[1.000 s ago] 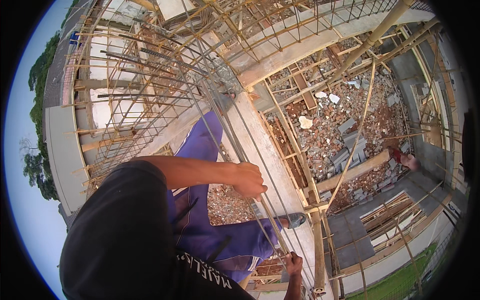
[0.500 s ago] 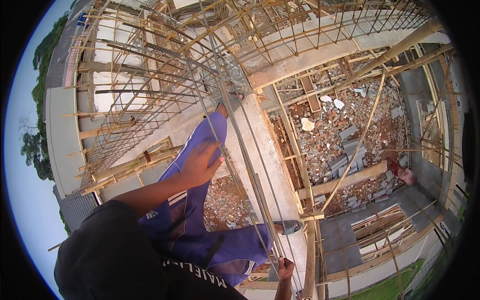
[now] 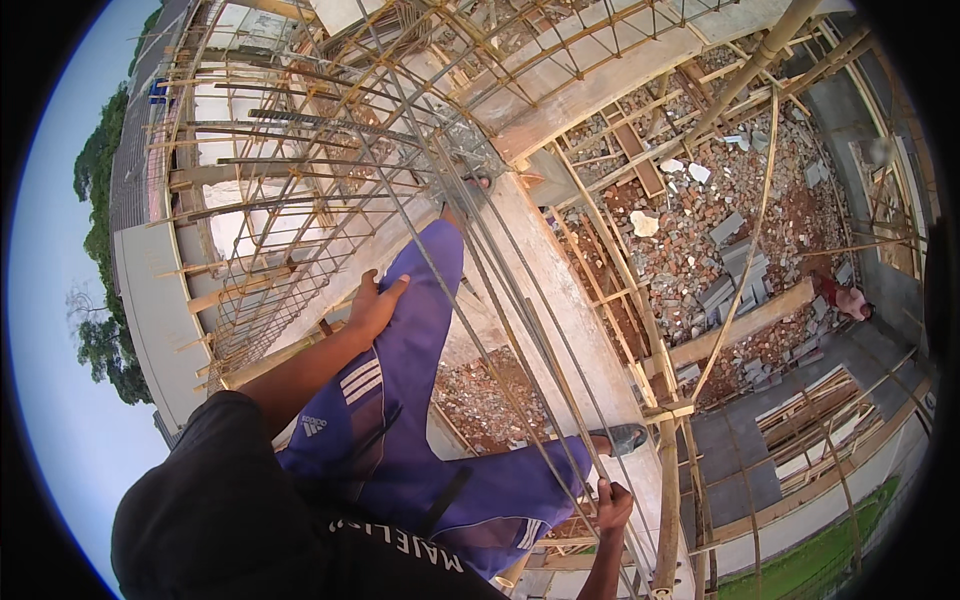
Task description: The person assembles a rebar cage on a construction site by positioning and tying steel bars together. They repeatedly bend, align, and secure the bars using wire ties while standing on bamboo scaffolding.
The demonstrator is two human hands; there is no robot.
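Long, thin grey steel rods (image 3: 548, 352) run in a loose bundle between my two hands, slanting from ahead of my left fingers down to my right ones. The fingers of my right hand (image 3: 612, 508) are curled closed on the near part of the rods; how many they have hold of, I cannot tell. The fingers of my left hand (image 3: 375, 305) are loosely spread with nothing visible in them, well apart from the rods, beside the thigh of my purple, white-striped trousers (image 3: 412, 340); whether they touch the cloth, I cannot tell.

Below the rods, a pale, flat concrete beam (image 3: 545, 255) stretches ahead of my right fingers, and my dark grey shoe (image 3: 627, 437) rests on it just beyond them. Just right of those fingers is a round, tan bamboo pole (image 3: 667, 500). Ahead and left of my left fingers stands a rusty brown cage of steel bars (image 3: 265, 250). Well beyond my right fingers, broken red-brick and grey rubble (image 3: 700, 235) covers the ground, with another person (image 3: 853, 303) at its far right.
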